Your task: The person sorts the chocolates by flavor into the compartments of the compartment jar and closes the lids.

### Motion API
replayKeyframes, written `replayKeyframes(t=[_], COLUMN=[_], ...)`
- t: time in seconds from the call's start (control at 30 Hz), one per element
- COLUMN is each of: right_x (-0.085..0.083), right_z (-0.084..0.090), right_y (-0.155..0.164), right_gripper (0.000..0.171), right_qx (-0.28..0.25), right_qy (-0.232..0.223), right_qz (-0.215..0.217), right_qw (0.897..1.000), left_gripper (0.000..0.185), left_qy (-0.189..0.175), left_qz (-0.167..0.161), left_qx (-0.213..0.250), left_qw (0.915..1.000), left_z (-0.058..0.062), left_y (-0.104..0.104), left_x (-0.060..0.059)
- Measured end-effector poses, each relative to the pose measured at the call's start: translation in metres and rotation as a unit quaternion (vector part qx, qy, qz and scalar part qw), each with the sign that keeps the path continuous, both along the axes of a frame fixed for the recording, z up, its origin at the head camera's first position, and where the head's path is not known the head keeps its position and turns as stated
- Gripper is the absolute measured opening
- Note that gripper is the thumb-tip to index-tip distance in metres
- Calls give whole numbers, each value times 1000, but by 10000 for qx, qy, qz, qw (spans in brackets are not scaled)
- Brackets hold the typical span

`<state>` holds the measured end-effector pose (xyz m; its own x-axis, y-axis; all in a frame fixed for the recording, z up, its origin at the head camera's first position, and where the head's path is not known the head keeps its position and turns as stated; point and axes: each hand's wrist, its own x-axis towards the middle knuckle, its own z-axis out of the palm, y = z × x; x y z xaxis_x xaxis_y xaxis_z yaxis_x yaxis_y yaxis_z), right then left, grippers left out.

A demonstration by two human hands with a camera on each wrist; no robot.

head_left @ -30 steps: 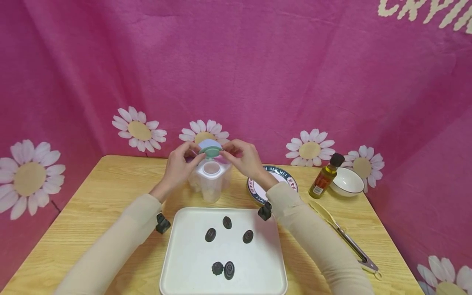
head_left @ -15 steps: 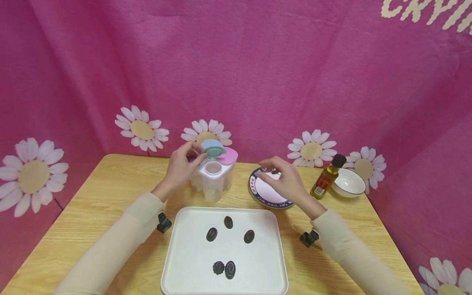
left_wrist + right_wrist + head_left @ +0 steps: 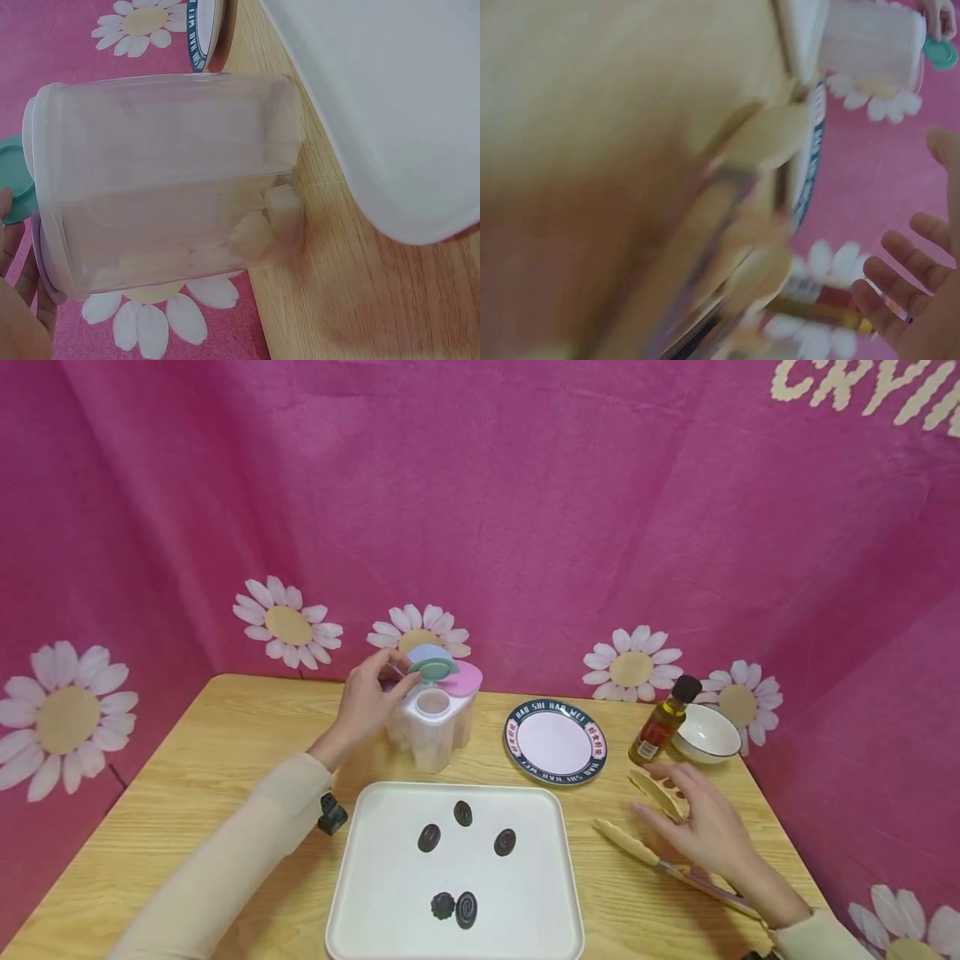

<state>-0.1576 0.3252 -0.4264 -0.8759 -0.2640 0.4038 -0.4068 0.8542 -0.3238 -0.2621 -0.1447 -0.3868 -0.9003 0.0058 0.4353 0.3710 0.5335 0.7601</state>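
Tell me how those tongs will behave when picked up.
The tongs look stiff: thin metal arms with pale broad tips. They lie spread open, so they probably spring back unless squeezed. Likely light, and tip-heavy if the right hand grips near the hinge.

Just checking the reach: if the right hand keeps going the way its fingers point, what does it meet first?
Most likely the tongs: the right hand hovers open over them, fingers pointing left across their arms. Its height above them is unclear.
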Motion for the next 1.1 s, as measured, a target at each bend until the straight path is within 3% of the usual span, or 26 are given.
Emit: replayKeyframes(t=[0.3,0.57,1.1], right_x=[33,47,44], right_z=[-27,-42,-54], right_y=[55,76,83], right_gripper=[85,102,78], right_qx=[573,788,1164], right_qy=[-128,-1022,-1372], right_qz=[-425,-817,-1047], right_qw=[9974,9883,9781], left_gripper=[20,20,23], left_qy=[-17,-132,-233], left_qz=[5,-93,-124], left_qx=[43,90,25], left_qw=[10000,9998,9997], left_z=[1,4,3], left_y=[0,1,-3], left_x=[-2,-3,2])
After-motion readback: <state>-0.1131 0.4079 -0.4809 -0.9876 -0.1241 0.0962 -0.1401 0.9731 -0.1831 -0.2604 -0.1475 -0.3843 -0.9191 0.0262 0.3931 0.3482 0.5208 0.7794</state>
